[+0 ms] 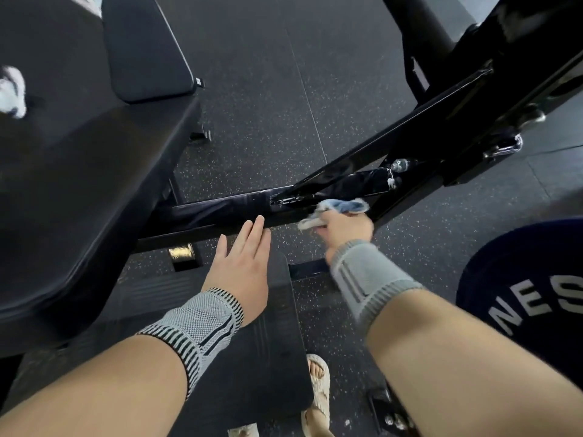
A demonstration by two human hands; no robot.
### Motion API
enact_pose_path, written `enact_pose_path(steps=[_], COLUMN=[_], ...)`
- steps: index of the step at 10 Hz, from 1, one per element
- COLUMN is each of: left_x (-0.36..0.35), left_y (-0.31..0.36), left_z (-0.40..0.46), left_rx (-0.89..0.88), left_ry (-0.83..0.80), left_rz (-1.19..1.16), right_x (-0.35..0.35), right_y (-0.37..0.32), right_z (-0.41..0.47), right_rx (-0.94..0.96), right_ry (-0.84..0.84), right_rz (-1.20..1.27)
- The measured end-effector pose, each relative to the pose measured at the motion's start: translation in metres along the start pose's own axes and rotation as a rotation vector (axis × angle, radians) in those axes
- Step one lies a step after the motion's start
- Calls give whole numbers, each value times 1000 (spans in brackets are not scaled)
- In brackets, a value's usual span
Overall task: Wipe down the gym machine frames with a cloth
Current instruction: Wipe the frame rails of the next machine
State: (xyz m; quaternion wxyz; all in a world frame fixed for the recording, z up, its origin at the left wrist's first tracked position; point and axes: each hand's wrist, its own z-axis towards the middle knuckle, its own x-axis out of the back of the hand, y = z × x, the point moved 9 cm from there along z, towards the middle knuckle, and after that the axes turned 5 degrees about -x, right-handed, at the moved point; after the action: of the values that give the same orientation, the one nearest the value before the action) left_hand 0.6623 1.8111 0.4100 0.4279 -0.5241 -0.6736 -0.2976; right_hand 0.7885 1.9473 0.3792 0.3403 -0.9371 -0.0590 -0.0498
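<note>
I am looking down at both hands working low on the machine. My left hand is lying spread and flat, fingers straight and together, its fingertips touching the near edge of the black horizontal frame bar; it is holding nothing and seems to be bracing me. Left of that hand the black padded bench seat is filling the view, and just beneath the hand a ribbed black foot plate is sitting on the speckled rubber floor.

To the right, my right hand is gripping a bunched blue-and-white cloth, fingers curled round it, pressing it against the frame where the diagonal brace is meeting the horizontal bar. Streaks are showing on the glossy paint just left of the cloth.

I judge the wiping to be mid-stroke at this welded joint. Next I should be carrying the cloth up along the diagonal brace beyond my right hand, keeping pressure even. Farther right, a dark weight plate with white lettering is standing close by.
</note>
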Motion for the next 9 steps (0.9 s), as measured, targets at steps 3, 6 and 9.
enact_pose_path(steps=[3, 6, 9], left_x=[-21, -23, -34], left_y=[-26, -45, -59], left_z=[-23, -30, -42], left_rx=[115, 196, 262], left_ry=[-14, 39, 54], left_rz=[-141, -221, -263], right_x=[-71, -46, -98], right_y=[5, 13, 50], right_z=[-34, -2, -39], right_rx=[301, 116, 42], right_ry=[-202, -240, -354], right_rz=[-761, -211, -190])
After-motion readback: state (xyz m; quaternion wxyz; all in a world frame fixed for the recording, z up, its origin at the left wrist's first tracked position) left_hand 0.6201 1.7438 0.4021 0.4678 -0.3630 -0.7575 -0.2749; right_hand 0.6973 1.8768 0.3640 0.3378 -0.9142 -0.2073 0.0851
